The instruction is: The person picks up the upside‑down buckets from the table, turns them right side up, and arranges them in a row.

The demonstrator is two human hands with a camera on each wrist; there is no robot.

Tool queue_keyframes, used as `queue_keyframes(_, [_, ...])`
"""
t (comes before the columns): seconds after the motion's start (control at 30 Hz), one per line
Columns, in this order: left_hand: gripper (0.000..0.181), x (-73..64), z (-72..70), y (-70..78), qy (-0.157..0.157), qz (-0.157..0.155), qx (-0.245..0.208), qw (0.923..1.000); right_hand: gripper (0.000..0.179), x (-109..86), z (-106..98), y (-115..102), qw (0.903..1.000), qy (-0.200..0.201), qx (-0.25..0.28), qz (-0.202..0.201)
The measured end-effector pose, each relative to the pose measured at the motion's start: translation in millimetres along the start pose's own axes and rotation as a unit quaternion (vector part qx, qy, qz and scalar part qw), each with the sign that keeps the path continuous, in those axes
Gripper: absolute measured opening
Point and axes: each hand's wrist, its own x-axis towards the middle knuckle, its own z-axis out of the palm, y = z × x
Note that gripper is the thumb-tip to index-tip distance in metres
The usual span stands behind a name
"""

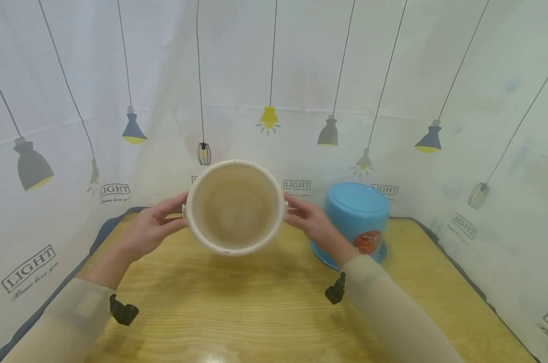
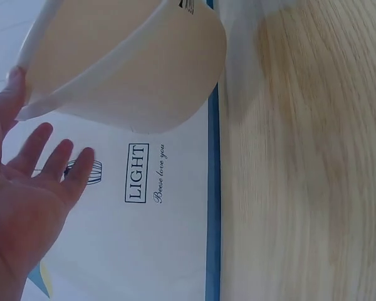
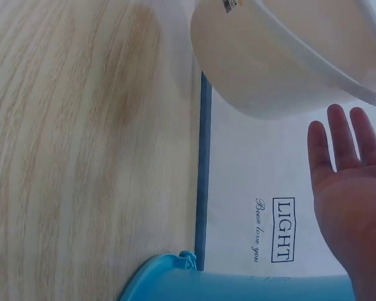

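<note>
Left hand [image 1: 149,229] and right hand [image 1: 311,221]: pinching opposite sides of white bucket [image 1: 237,250], tilted; blue bucket [image 1: 353,219], upturned, on table [image 1: 224,312].

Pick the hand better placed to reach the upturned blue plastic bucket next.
Right hand, likely: nearer the blue bucket. Left hand is farther, across the round white plastic bucket both hold.

On the backdrop cloth [image 1: 228,65], left and right of the white bucket [image 1: 234,206], boxed "LIGHT" stands above script "Beese love you". The bucket's small label [image 2: 187,5] and the red sticker [image 1: 367,242] to its right are illegible.
</note>
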Motion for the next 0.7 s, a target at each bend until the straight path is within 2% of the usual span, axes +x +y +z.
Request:
queue_keyframes(0.17, [0.067, 0.7, 2.0, 0.3, -0.021, -0.033, -0.054, 0.9978, 0.059, -3.2, 2, -4, 0.9999, 0.007, -0.005, 0.01])
queue_keyframes(0.3, [0.067, 3.7, 5.0, 0.6, -0.019, -0.034, -0.085, 0.9956, 0.056, -4.3, 3, -5, 0.9997, 0.007, 0.02, 0.014])
queue_keyframes(0.5, [0.065, 7.3, 9.1, -1.0, -0.014, -0.025, -0.125, 0.9918, 0.054, -2.0, 6, -3, 0.9984, 0.008, 0.055, 0.0])
queue_keyframes(0.7, [0.063, 10.5, 12.6, -1.9, 0.007, -0.032, -0.158, 0.9869, 0.056, 2.6, 12, -7, 0.9941, 0.019, 0.107, 0.01])
